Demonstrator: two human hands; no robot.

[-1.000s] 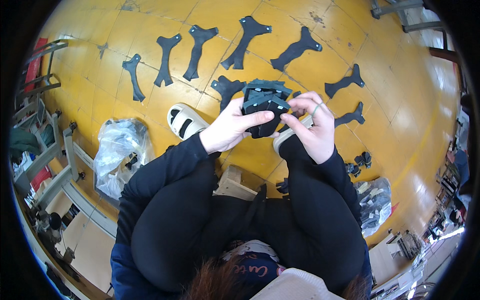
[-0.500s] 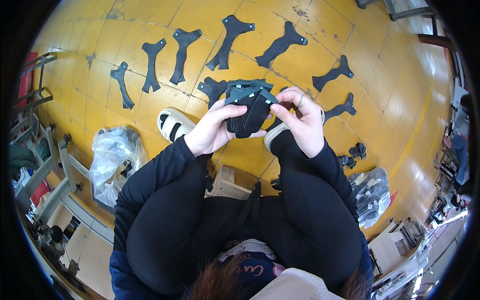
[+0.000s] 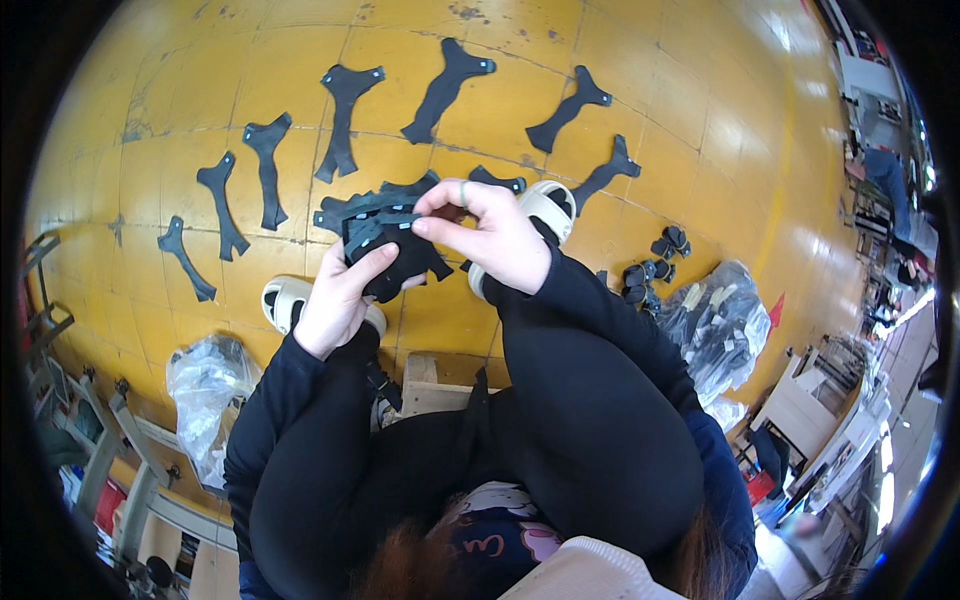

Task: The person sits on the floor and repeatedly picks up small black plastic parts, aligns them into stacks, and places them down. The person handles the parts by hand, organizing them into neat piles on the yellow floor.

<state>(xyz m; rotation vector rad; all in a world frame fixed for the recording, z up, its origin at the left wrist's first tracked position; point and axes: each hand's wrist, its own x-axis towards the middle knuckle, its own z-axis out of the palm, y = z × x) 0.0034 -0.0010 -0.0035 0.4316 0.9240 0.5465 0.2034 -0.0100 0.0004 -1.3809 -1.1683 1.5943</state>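
My left hand [image 3: 338,305] grips a stack of black fabric pieces [image 3: 402,262], its thumb pressed on top. Dark green edges and small white tags show along the stack's upper end. At that end, my right hand [image 3: 495,238] pinches the tagged tip of one top piece between thumb and forefinger. Beyond the hands, several flat black Y-shaped fabric pieces [image 3: 342,115] lie spread in an arc on the floor. More dark pieces lie just behind the stack, partly hidden by it and by my right hand.
Yellow tiled floor [image 3: 400,20] extends ahead. My feet wear beige sandals [image 3: 548,210]. A clear plastic bag [image 3: 208,385] stands at left; a filled plastic bag [image 3: 715,325] and small black bundles [image 3: 640,282] are at right. A wooden stool [image 3: 424,385] is below me. Metal frames [image 3: 110,440] stand left.
The view has swung, so the floor pieces appear farther left. Both hands and the stack now appear farther left and slightly lower. My right hand has shifted from the stack's right corner over its upper end.
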